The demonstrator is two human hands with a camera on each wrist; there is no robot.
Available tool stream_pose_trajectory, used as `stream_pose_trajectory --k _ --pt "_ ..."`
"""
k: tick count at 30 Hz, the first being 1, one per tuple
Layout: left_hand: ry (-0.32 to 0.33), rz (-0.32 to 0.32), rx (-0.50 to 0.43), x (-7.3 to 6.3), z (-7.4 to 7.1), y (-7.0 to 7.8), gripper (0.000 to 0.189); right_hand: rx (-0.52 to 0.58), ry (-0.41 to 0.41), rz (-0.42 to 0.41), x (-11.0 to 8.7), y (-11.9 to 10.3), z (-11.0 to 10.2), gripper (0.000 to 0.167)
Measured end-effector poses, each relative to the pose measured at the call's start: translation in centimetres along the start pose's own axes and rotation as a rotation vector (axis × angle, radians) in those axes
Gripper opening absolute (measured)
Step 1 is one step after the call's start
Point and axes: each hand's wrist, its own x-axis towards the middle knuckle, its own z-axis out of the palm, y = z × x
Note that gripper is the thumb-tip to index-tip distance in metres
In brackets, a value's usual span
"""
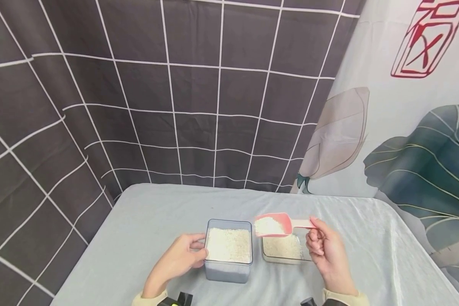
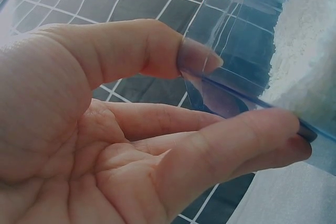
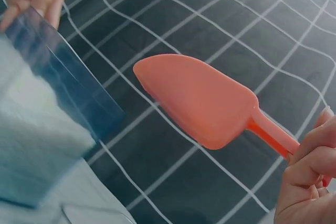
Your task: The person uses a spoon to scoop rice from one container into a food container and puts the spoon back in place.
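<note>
A clear blue square container (image 1: pixel 227 273), nearly full of white rice (image 1: pixel 229 245), stands on the table in front of me. My left hand (image 1: pixel 181 257) holds it at the left side, and in the left wrist view the thumb and fingers (image 2: pixel 231 145) lie against its walls near the rim. My right hand (image 1: pixel 329 250) grips the handle of a pink scoop (image 3: pixel 202 100). White rice lies in the scoop, which is raised just right of the blue container, over a lower clear container (image 1: pixel 281 260). That one also holds rice, partly hidden by the scoop.
A pale blue cloth (image 1: pixel 149 212) covers the table. Behind it hangs a dark curtain (image 1: pixel 195 131) with a white grid, and on the right a white printed curtain (image 1: pixel 371 110).
</note>
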Motion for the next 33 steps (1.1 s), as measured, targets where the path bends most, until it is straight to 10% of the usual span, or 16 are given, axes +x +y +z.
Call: stream_pose_trajectory --k 17,33 --pt "0.003 -0.013 0.01 0.1 0.0 -0.2 0.056 -0.181 0.397 -0.144 -0.5 -2.4 -2.3 0.033" --pt "-0.005 -0.009 0.03 0.1 -0.2 0.1 0.056 -0.779 0.668 -0.178 -0.3 -1.6 -1.9 0.028"
